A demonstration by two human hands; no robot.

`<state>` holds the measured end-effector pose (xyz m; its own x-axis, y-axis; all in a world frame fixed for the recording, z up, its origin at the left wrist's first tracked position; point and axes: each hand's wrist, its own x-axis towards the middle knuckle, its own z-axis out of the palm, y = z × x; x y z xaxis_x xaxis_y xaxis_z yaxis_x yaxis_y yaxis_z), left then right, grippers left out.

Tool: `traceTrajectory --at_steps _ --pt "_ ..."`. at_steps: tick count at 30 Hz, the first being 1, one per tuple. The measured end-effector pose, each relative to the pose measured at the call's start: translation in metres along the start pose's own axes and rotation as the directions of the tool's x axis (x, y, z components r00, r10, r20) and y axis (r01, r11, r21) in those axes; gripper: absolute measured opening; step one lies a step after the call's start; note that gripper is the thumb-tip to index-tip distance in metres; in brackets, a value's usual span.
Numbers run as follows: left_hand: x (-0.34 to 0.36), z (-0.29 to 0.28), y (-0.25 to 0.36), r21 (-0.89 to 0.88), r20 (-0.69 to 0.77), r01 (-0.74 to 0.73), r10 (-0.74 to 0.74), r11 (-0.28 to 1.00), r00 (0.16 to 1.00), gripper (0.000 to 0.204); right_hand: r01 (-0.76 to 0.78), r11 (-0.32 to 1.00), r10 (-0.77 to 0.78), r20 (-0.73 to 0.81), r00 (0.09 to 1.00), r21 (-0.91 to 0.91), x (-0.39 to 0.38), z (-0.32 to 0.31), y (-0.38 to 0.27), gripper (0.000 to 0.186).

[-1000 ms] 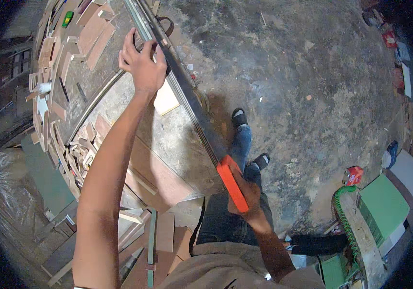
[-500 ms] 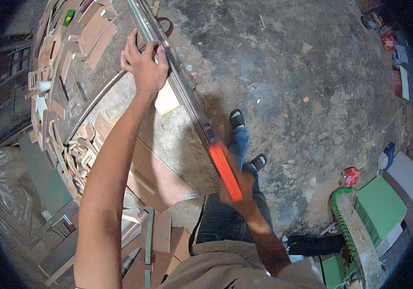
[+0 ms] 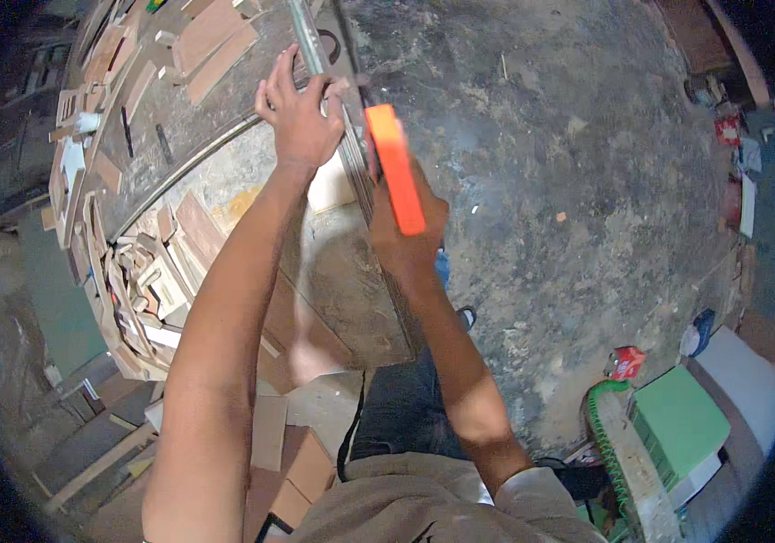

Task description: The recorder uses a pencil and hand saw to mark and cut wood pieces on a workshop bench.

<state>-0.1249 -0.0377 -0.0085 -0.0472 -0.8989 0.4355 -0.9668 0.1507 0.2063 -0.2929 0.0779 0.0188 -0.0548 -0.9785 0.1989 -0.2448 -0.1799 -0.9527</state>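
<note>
My right hand (image 3: pixel 414 217) is wrapped round the orange handle of a handsaw (image 3: pixel 394 172). The saw's dark, blurred blade runs forward along the right side of the bench edge. Across from it, my left hand (image 3: pixel 309 127) grips a long, pale greenish strip (image 3: pixel 308 38) at the bench edge with thumb and forefinger, its other fingers spread out to the left. A small light-coloured end shows beside the fingertips. How the blade meets the strip is too blurred to tell.
The workbench (image 3: pixel 342 299) holds several flat wood boards (image 3: pixel 215 45) at the far left and a heap of wood offcuts (image 3: pixel 156 285). On the right stand a green box (image 3: pixel 677 421), a coiled green hose (image 3: pixel 600 425) and a red box (image 3: pixel 624 362) on the stained concrete floor.
My right hand and the saw have moved forward, away from my body, along the bench edge. My left hand keeps its place at the strip while the view has shifted slightly.
</note>
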Motion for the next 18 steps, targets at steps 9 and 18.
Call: traceTrajectory --at_steps 9,18 --pt "0.001 0.002 -0.001 -0.013 -0.012 0.021 -0.021 1.0 1.0 0.025 -0.088 0.995 0.095 -0.247 0.964 0.037 0.03 -0.063 -0.024 0.036" --pt "-0.006 -0.005 -0.006 -0.047 -0.052 -0.003 0.0 0.999 0.999 0.015 -0.117 0.984 0.093 -0.17 0.981 -0.135 -0.026 -0.116 -0.024 0.012"
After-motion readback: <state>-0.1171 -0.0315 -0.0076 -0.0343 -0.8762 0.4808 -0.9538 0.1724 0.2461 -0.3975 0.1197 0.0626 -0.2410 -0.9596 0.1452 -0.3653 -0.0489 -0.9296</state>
